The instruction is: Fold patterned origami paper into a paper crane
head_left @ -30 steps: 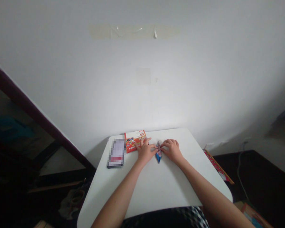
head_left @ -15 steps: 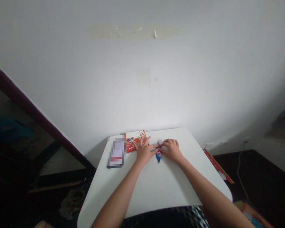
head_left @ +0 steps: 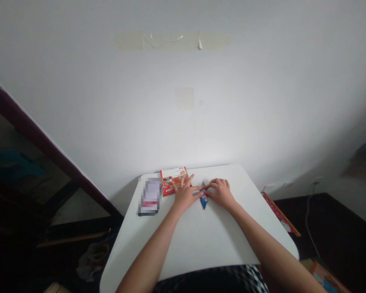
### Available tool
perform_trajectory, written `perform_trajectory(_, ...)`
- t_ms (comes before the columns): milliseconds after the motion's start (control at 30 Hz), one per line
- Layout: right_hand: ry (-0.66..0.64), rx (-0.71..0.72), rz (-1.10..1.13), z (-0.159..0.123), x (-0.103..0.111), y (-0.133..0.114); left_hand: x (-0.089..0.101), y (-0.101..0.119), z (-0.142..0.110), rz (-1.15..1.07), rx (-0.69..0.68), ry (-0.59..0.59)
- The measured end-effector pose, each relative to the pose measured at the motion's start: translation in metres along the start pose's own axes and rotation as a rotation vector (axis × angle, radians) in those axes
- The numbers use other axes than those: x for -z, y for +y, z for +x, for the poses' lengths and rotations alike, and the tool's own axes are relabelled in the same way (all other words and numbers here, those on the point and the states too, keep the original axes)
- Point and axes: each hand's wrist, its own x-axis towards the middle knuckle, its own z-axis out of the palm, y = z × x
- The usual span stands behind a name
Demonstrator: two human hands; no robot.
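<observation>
A narrow piece of folded paper, blue with a red and white pattern, lies on the white table with its pointed end towards me. My left hand has thumb and index finger at the paper's left edge, while its other fingers spread over a red-orange printed packet. From the other side, my right hand pinches the paper with curled fingers. The fingertips of both hands meet around its middle and hide part of it.
A blurred-out phone lies at the table's left. Behind the table rises a white wall with old tape strips. A colourful roll or strip leans beyond the right edge, near a cable.
Hardly anything differs. Both hands stay at the folded paper, with only tiny finger shifts and a very slight move of the camera.
</observation>
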Motion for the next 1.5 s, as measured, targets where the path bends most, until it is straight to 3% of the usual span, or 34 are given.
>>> perform_trajectory(333, 0.013, 0.024, -0.007, 0.002, 0.000, 0.003, -0.004, 0.005, 0.000, -0.030, -0.008, 0.081)
perform_trajectory(633, -0.013, 0.004, -0.002, 0.003, 0.000, 0.004, 0.004, 0.007, 0.001, -0.001, 0.007, 0.070)
perform_trajectory(1500, 0.021, 0.034, 0.020, 0.004, -0.003, 0.008, -0.005, -0.008, 0.012, 0.089, -0.003, -0.031)
